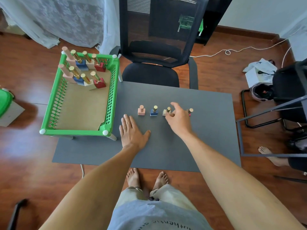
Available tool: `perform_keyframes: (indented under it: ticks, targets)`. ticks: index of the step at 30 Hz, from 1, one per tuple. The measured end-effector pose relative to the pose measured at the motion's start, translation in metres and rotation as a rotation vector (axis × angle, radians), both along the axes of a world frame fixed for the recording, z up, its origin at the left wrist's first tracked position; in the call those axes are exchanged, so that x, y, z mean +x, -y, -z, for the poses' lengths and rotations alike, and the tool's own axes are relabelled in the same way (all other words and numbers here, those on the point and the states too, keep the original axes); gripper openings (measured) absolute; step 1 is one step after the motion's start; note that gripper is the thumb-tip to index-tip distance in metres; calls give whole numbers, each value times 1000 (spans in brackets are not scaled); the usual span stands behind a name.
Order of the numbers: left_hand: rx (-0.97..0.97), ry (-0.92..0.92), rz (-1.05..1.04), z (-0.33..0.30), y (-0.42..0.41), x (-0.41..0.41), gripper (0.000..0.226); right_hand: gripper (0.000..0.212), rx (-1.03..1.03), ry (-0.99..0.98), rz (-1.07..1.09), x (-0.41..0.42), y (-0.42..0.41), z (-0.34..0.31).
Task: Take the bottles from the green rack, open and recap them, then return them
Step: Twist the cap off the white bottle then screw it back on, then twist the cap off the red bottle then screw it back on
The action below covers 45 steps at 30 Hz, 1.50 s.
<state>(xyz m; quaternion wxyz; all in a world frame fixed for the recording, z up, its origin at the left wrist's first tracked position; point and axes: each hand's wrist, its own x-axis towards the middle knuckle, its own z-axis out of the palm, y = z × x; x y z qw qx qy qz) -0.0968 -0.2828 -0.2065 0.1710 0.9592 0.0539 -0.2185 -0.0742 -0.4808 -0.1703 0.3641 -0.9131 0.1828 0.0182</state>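
Observation:
The green rack (114, 90) stands at the table's left edge with several small bottles (84, 70) in two rows at its far end. On the grey table (166, 146) a row stands: a pink bottle (141, 110), a blue bottle (154, 111), a cream bottle with a gold cap (166, 111) and a red bottle (190, 111), partly hidden behind my right hand. My right hand (179, 118) hovers over the cream bottle with fingers loosely curled, touching or nearly touching its cap. My left hand (132, 131) lies flat on the table, fingers straight.
A black mesh office chair (157, 52) stands behind the table. A metal frame (265, 122) and a black bag (290, 80) are at the right, where another person's foot (270, 155) shows. A white cable (232, 51) runs over the wooden floor.

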Motion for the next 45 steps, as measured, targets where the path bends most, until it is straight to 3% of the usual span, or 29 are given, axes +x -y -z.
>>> perform_keyframes:
  ticks: [5, 9, 12, 14, 16, 22, 30, 32, 37, 45]
  targets:
    - [2, -5, -5, 1, 1, 0, 109, 27, 22, 65, 162, -45, -4, 19]
    - [-4, -1, -9, 4, 1, 1, 109, 32, 145, 63, 421, -59, 9, 34]
    - [-3, 1, -9, 6, 0, 1, 109, 65, 280, -54, 460, -48, 32, 32]
    - [-2, 2, -11, 8, 0, 1, 109, 74, 340, -102, 408, -38, 47, 29]
    - [0, 2, -7, 9, 1, 1, 109, 69, 345, -134, 338, -28, 60, 27]
    - [-4, 14, -9, 9, 1, 0, 109, 24, 325, -123, 296, -17, 71, 31]
    - [-11, -13, 10, 2, -2, 3, 106, 19, 336, -28, 352, -33, 46, 24]
    - [-33, -21, -1, -5, -3, 5, 99, 19, 364, 1, 360, -37, 37, 16]
    - [-163, 82, -88, -31, -3, 11, 55, 19, 383, 59, 331, -45, 15, -4]
    - [-486, 264, -6, -71, -8, 11, 22, 26, 388, 92, 145, -45, -21, -36]
